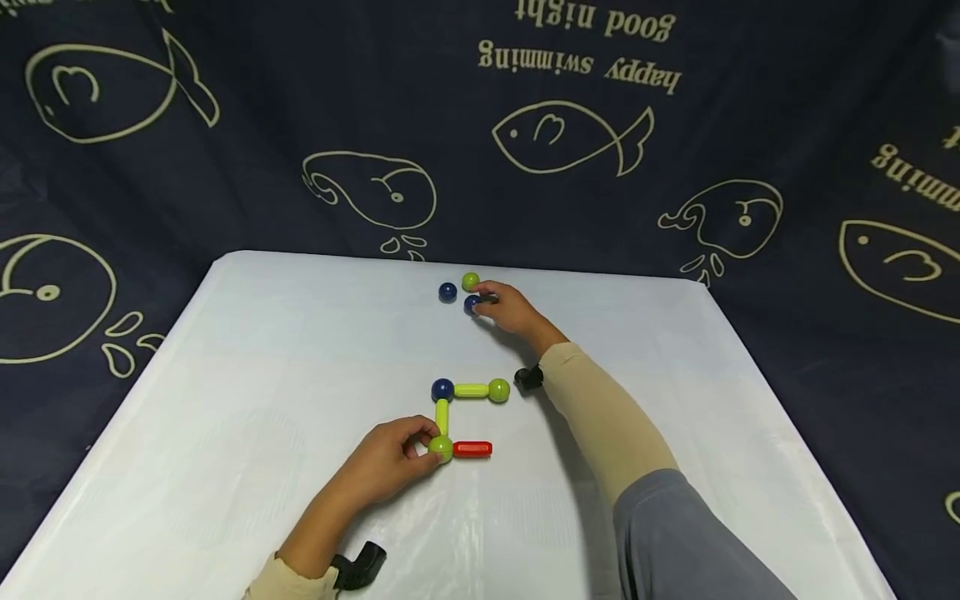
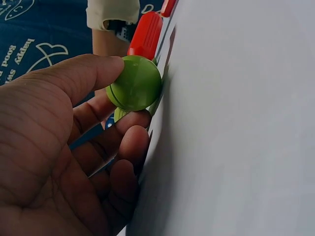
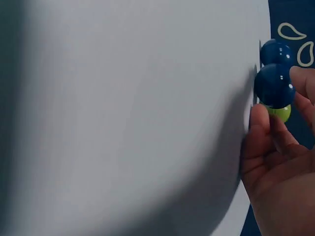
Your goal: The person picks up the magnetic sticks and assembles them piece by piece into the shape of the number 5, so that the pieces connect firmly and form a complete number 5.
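My left hand [image 1: 386,458] pinches a green ball [image 2: 135,83] between thumb and fingers, low over the white table. That ball is one corner of a figure of balls and rods: a red rod [image 1: 472,450] points right from it, and a yellow-green rod [image 1: 442,418] leads to a blue corner ball [image 1: 442,389]. From there another yellow-green rod [image 1: 471,390] runs right to a second green ball [image 1: 498,390]. At the table's far side my right hand [image 1: 513,308] holds a loose blue ball [image 3: 273,86] between thumb and fingers.
Beside the right hand lie another blue ball [image 1: 447,292] and a loose green ball [image 1: 470,281], near the far edge of the white table [image 1: 337,333]. A dark cloth [image 1: 465,83] with fish drawings hangs behind. Black wrist-worn devices [image 1: 362,567] show on both arms.
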Demonstrator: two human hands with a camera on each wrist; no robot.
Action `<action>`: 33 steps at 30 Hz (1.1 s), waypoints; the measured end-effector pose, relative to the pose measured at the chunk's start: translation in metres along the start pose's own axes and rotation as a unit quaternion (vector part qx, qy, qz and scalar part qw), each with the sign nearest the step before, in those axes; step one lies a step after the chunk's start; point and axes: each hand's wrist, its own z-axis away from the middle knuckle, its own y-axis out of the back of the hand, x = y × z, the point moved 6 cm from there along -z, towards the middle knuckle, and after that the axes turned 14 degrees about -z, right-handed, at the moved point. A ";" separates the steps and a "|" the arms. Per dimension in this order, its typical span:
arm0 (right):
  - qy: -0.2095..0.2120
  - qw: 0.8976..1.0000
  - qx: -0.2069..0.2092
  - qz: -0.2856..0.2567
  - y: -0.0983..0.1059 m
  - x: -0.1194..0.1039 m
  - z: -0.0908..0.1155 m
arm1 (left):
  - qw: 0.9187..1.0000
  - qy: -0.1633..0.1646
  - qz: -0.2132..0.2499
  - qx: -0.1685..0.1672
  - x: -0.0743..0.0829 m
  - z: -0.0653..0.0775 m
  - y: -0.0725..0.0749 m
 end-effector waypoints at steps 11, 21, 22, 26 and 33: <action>0.004 0.999 0.032 0.012 -0.004 0.002 0.000 | 1.000 0.001 0.004 -0.001 -0.001 -0.001 0.000; -0.016 0.999 0.007 -0.050 0.005 -0.002 0.019 | 1.000 0.004 0.001 -0.006 0.001 0.000 -0.001; -0.015 0.998 0.004 -0.059 0.006 -0.003 0.022 | 1.000 0.003 0.000 -0.005 0.001 0.000 -0.001; -0.008 0.995 -0.011 -0.099 0.012 -0.013 0.036 | 1.000 0.004 -0.003 -0.002 0.000 0.000 -0.001; 0.000 0.990 -0.019 -0.141 0.018 -0.026 0.071 | 1.000 0.000 -0.001 -0.001 -0.001 0.001 -0.001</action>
